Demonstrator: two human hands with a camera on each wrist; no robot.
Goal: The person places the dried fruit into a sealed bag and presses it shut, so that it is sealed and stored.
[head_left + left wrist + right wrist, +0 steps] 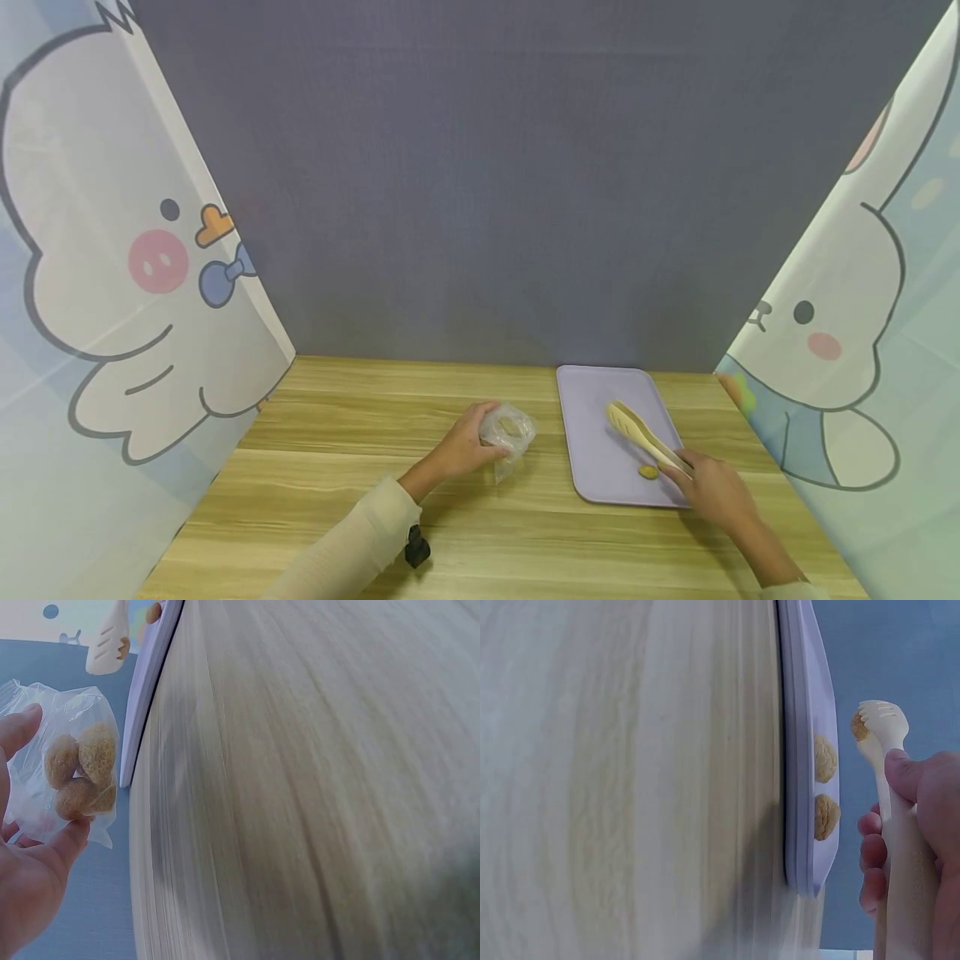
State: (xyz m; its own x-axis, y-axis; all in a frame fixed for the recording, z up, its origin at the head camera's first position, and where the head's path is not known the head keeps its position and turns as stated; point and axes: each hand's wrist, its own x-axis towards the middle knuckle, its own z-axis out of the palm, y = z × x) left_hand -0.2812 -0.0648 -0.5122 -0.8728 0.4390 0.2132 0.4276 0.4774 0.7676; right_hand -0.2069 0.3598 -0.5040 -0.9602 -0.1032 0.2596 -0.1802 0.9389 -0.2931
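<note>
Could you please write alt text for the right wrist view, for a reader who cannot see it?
A right hand holds pale tongs that pinch a small brown lump. Two more lumps lie on a lilac tray on a wooden table; the scene appears turned sideways, with a blue-grey backdrop.

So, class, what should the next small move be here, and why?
Probably ease the tongs left toward the clear bag. The right hand holds them above the tray with a brown piece between their tips, while the left hand holds the bag up nearby, with similar pieces inside.
</note>
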